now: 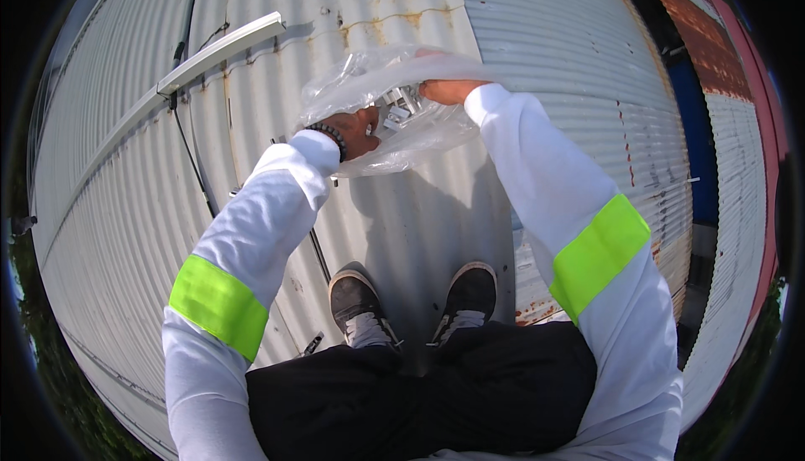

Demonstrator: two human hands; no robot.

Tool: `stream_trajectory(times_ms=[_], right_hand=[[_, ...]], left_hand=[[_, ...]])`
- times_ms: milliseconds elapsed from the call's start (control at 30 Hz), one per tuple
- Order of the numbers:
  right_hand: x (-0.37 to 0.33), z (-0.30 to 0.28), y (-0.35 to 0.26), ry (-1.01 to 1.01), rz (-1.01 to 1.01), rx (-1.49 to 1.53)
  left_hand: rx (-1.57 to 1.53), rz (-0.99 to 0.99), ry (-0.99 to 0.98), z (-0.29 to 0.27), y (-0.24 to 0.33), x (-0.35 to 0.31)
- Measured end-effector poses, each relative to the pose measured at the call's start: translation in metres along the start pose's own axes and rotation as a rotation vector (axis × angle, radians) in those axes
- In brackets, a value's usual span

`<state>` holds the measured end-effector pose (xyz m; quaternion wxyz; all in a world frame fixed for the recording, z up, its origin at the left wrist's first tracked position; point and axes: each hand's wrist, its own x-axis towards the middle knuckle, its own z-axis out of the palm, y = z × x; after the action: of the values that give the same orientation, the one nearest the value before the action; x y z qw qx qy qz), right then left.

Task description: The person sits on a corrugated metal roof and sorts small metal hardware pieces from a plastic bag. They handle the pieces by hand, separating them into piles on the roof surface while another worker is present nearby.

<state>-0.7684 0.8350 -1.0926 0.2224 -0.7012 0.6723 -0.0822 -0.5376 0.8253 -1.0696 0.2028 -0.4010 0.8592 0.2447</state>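
A clear plastic bag (419, 146) with its mouth spread apart is in front of me, above the roof sheets. Inside it lie several small silvery metal pieces, which look like clamps or brackets (402, 107). My left hand (356, 131), with a dark beaded bracelet at the wrist, reaches into the bag's mouth from the left. Its thumb and forefinger are apart, close to the metal pieces; the other fingers are partly hidden. On the right side, my right hand (449, 90) is closed on the bag's edge, some of its fingers covered by the plastic.
I stand on a corrugated metal roof (268, 167) with rust stains. A long pale metal rail (222, 52) runs along the left, with black cables (189, 138) beside it. My shoes (470, 297) are below the bag. Rusty sheets and a dark gap (696, 159) lie at right.
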Motion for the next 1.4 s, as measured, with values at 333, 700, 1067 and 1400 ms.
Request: stream_trajectory(times_ms=[333, 700, 1067, 1400], right_hand=[[-0.012, 0.013, 0.01, 0.02, 0.002, -0.121], [-0.001, -0.005, -0.006, -0.225, -0.039, 0.758], [-0.005, -0.002, -0.063, -0.452, 0.128, 1.554], [-0.025, -0.006, -0.089, -0.49, -0.084, 1.766]], left_hand=[[0.038, 0.205, -0.065, 0.011, 0.026, 0.003], [0.188, 0.15, -0.414, 0.012, 0.009, 0.003], [0.381, 0.139, -0.673, 0.009, 0.017, 0.001], [0.26, -0.058, -0.753, 0.005, -0.02, -0.012]])
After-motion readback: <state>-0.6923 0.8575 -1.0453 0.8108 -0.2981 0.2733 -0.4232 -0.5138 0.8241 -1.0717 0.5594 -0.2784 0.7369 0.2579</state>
